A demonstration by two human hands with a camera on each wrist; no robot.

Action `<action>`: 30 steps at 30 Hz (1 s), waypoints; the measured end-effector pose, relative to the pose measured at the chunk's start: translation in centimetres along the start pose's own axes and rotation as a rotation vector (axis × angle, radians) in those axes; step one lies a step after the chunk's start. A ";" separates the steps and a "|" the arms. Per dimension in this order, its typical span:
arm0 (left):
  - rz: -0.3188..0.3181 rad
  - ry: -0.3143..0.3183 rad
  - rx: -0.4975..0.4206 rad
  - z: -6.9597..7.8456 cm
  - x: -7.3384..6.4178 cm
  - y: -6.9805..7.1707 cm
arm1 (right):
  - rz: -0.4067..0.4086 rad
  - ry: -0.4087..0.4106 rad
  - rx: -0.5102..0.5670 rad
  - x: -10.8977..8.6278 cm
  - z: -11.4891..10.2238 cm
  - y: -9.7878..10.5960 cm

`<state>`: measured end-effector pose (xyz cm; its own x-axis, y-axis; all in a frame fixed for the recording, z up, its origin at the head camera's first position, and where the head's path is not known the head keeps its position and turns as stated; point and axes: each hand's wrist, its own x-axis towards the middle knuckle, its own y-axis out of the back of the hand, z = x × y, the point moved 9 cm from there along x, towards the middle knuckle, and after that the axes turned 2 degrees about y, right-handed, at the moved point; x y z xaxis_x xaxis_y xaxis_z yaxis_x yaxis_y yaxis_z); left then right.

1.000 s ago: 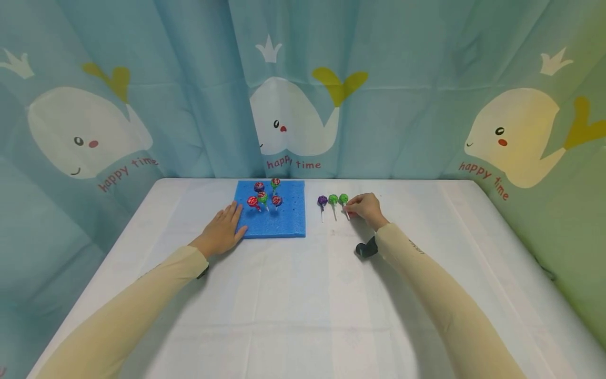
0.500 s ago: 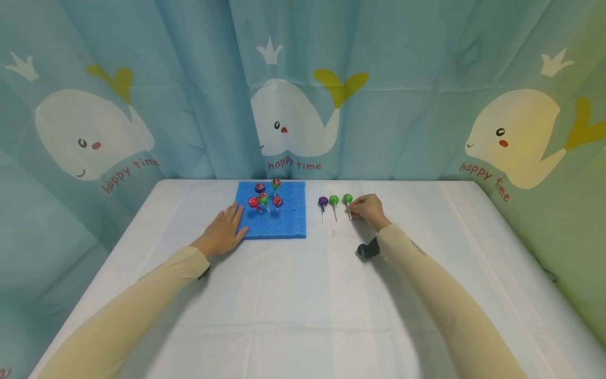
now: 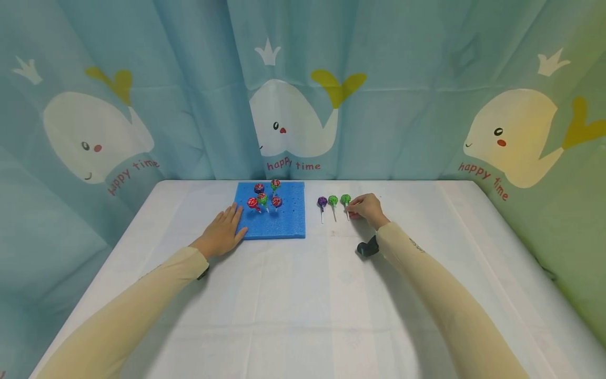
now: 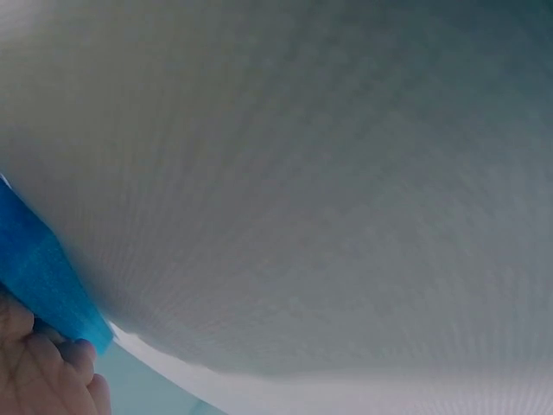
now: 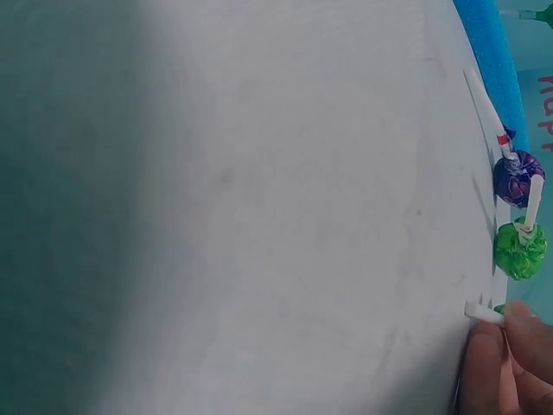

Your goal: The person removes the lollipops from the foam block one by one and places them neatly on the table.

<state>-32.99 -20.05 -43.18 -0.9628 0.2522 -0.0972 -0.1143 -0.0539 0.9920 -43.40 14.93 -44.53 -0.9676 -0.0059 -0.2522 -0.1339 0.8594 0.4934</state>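
My left hand (image 3: 221,230) rests with straight fingers on the left edge of a blue foam board (image 3: 289,226); the left wrist view shows its fingers (image 4: 52,367) against the board's side. Several wrapped lollipops (image 3: 253,202) stand stuck upright in the board. To its right, my right hand (image 3: 368,208) pinches the stick of a green lollipop (image 3: 346,199) between thumb and fingers. The white stick end (image 5: 484,313) pokes out of that grip in the right wrist view. Beside it lie another green lollipop (image 3: 333,200) and a purple lollipop (image 3: 322,202), sticks toward me.
A white cloth covers the table (image 3: 303,310). A blue-green curtain (image 3: 407,126) with printed whales hangs right behind its far edge. Under my right sleeve a dark wrist-worn device (image 3: 367,248) shows close above the cloth.
My right fingers have shifted the pinched green lollipop slightly to the right, away from the other two. My left hand stays on the board.
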 end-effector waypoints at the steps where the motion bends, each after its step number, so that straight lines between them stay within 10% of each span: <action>1: 0.002 -0.002 -0.002 0.0 0.0 0.0 | -0.001 0.004 0.003 0.0 0.0 0.0; 20: 0.040 -0.033 -0.066 0.5 -0.4 0.6 | -0.054 -0.001 -0.025 -0.2 0.4 -0.1; 30: 0.009 -0.008 -0.007 0.4 -0.2 0.5 | -0.243 0.008 0.068 -0.6 0.3 -0.3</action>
<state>-32.78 -19.75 -42.67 -0.9618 0.2590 -0.0881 -0.1079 -0.0632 0.9922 -42.74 14.78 -44.76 -0.9105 -0.2203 -0.3500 -0.3484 0.8647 0.3619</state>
